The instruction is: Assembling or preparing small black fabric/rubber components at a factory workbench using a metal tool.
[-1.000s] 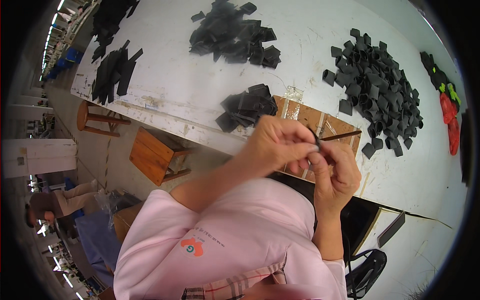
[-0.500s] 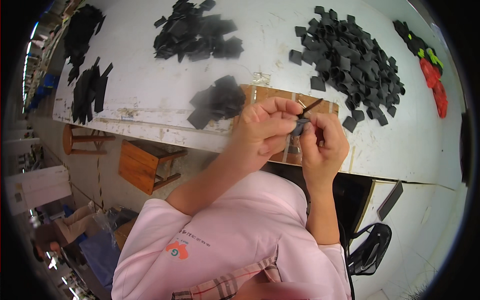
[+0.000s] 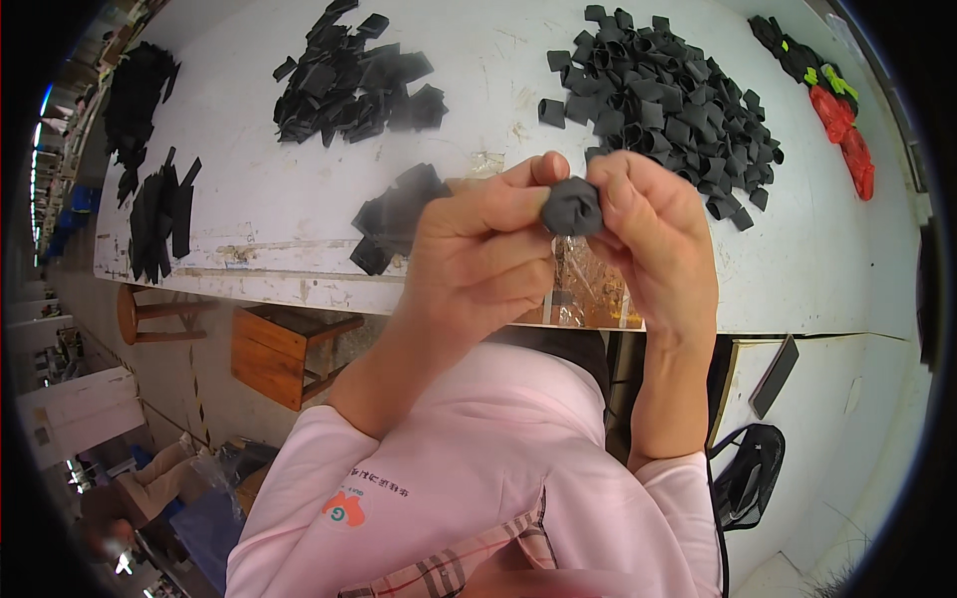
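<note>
Held up over the table's near edge is a small dark grey fabric piece (image 3: pixel 572 207), rounded and gathered with a crease in its middle. My left hand (image 3: pixel 480 249) pinches its left side between thumb and fingers, the other fingers curled. On the opposite side, my right hand (image 3: pixel 663 229) grips it with thumb and fingertips. Below them lies a brown, tape-covered board (image 3: pixel 581 291), largely hidden by my hands. Dark flat fabric pieces (image 3: pixel 391 221) lie just left of my left hand. Beyond my right hand spreads a big heap of dark fabric loops (image 3: pixel 663 105).
More dark pieces (image 3: pixel 349 85) lie at the table's far middle, with dark strips (image 3: pixel 158 219) at its left end. Red plastic bags (image 3: pixel 842 140) rest along the right wall. Wooden stools (image 3: pixel 269 357) stand on the floor at left. A black bag (image 3: pixel 750 478) is at lower right.
Both hands have risen with the fabric piece, which now faces up more fully. The thin, dark, pointed tool seen by my fingers earlier is no longer visible. My view has shifted slightly.
</note>
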`<state>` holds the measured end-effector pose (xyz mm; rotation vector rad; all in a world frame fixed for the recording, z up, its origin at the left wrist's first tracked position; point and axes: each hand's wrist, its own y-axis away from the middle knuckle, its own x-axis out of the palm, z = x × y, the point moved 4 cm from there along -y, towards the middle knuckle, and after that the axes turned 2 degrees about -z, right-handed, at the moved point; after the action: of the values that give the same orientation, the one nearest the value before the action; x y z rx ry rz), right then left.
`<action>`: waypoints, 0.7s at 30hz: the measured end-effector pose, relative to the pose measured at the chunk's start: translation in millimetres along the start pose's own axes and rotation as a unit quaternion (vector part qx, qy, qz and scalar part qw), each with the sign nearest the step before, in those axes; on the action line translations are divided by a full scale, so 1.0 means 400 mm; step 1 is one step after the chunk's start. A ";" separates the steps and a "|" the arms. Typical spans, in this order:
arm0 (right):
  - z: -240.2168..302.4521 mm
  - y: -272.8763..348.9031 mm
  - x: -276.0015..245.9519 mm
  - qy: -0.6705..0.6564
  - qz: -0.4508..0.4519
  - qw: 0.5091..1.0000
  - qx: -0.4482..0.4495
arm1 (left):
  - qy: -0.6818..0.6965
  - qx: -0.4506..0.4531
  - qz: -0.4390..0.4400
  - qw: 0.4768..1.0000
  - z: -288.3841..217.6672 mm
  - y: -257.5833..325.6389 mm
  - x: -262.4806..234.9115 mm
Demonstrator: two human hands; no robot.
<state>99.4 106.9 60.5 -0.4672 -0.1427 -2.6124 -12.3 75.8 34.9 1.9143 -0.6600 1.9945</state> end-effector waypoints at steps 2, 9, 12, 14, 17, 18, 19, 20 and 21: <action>-0.034 -0.018 -0.019 -0.005 0.014 1.000 0.024 | 0.046 0.013 -0.072 0.996 -0.013 0.000 -0.019; -0.066 -0.014 -0.036 0.034 0.009 0.999 0.022 | -0.029 0.004 -0.116 0.993 -0.014 0.008 -0.049; -0.074 -0.007 -0.040 0.039 0.039 0.998 0.015 | -0.066 0.022 -0.121 0.990 -0.003 0.024 -0.067; -0.098 -0.005 -0.044 -0.006 0.032 0.999 0.018 | -0.151 0.051 -0.132 0.978 -0.002 0.023 -0.062; -0.051 -0.001 -0.047 0.193 -0.047 0.976 -0.090 | -0.629 0.246 -0.262 0.689 -0.021 0.036 0.010; -0.035 0.004 -0.045 0.290 -0.085 0.943 -0.142 | -0.630 0.246 -0.262 0.688 -0.031 0.033 0.001; -0.026 0.017 -0.044 0.313 -0.143 0.920 -0.185 | -0.735 0.302 -0.190 0.577 -0.043 0.027 0.013; -0.025 0.030 -0.041 0.314 -0.144 0.920 -0.185 | -0.816 0.349 -0.111 0.447 -0.040 0.024 0.030; -0.017 0.047 -0.037 0.327 -0.153 0.906 -0.222 | -0.816 0.350 -0.110 0.447 -0.040 0.019 0.039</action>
<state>118.6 95.5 49.1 0.3423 0.6591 -2.9489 -30.8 76.2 49.2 3.6275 0.3537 -0.6521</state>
